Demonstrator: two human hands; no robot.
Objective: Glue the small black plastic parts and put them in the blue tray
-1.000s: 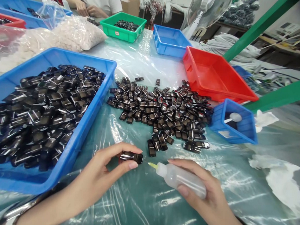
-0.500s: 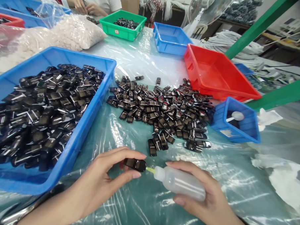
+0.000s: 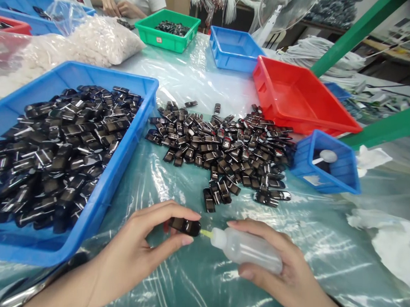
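Between the thumb and fingers of my left hand is a small glossy black plastic casing, held lengthwise with its end towards the right. My right hand is wrapped around a translucent squeeze bottle, tilted almost flat. Its thin yellow-green nozzle tip reaches the right end of the casing; whether it goes inside I cannot tell. Just beyond my hands, a loose pile of similar black casings lies on the plastic-covered table.
A large blue tray full of black casings stands at left. Rightward are a red tray and a small blue bin holding a white scoop. Behind sit a green tray, another blue tray and a bag of pale pieces. A co-worker's hands show at the back.
Both hands keep their grips and barely move. The nozzle and casing stay together at nearly the same spot; the view has shifted slightly.
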